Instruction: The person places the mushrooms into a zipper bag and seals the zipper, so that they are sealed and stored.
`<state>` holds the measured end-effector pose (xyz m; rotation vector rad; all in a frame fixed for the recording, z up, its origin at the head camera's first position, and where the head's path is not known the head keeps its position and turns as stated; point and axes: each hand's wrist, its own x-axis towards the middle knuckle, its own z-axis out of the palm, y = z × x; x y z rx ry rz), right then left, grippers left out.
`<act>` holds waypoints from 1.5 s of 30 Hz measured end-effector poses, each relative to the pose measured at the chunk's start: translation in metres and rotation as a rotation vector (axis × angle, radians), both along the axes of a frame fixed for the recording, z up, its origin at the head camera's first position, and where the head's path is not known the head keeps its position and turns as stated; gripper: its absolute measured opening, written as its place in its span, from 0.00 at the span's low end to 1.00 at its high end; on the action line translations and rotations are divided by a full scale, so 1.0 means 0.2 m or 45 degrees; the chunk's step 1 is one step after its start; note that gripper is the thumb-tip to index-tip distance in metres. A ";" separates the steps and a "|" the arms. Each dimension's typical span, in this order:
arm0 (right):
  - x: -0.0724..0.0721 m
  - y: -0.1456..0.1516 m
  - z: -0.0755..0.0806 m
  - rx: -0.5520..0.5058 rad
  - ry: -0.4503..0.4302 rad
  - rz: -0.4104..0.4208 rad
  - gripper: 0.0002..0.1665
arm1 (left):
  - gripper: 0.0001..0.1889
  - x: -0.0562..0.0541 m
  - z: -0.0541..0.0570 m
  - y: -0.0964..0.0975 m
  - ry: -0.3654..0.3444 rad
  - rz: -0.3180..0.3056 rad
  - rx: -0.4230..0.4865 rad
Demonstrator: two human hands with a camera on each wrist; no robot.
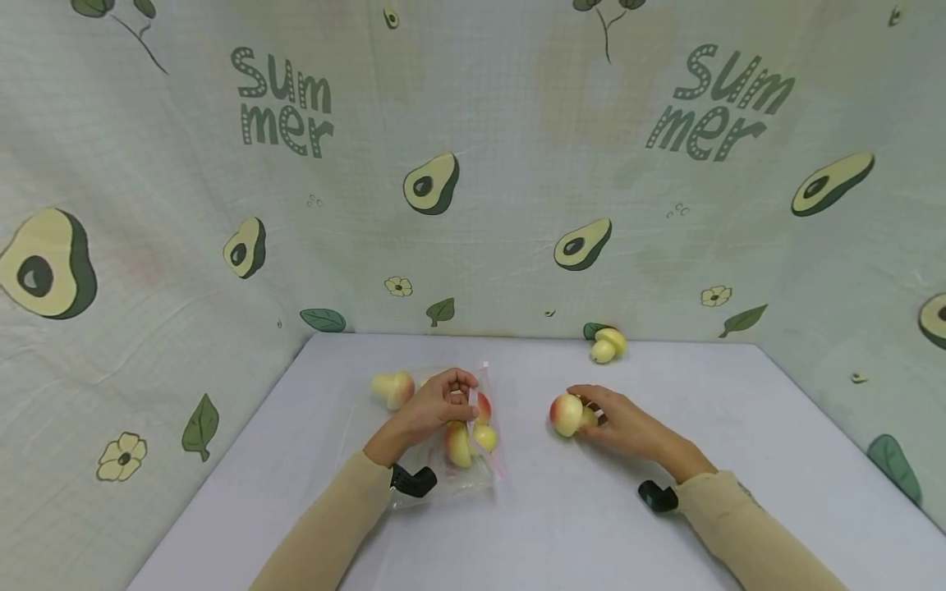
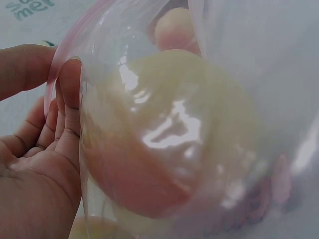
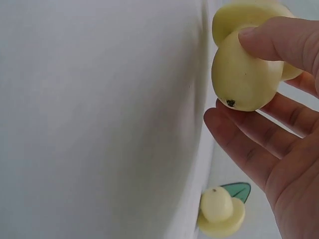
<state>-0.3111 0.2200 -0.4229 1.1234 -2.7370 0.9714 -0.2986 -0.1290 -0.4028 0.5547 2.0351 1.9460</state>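
Observation:
On the left, a clear zip bag [image 1: 447,490] with a pink closure strip lies on the table. My left hand [image 1: 432,404] pinches its edge by the strip, thumb on one side and fingertips on the other. Inside show a red-and-yellow peach-like fruit [image 2: 149,144] and a small yellow fruit [image 1: 484,437]. My right hand [image 1: 624,423] holds a cluster of fruit over the table to the right of the bag. Its thumb presses on a small oval yellow fruit [image 3: 244,74] with a dark tip. A rounder red-and-yellow fruit [image 1: 565,414] sits against that one.
Two pale yellow fruits [image 1: 608,346] sit together at the table's back edge. Another pale yellow and reddish fruit pair [image 1: 393,390] shows at the bag's far left. A fabric backdrop [image 1: 502,164] with avocado prints surrounds the white table [image 1: 562,525].

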 end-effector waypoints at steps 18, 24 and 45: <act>0.00 -0.17 0.02 -0.023 -0.022 0.098 0.33 | 0.26 0.00 0.00 0.00 0.008 -0.031 0.034; 0.01 -0.23 0.04 -0.037 -0.031 0.155 0.33 | 0.26 0.00 -0.01 0.00 0.013 -0.011 0.025; 0.08 -0.33 0.07 0.017 0.033 0.255 0.23 | 0.26 0.01 -0.01 0.00 0.005 0.012 -0.009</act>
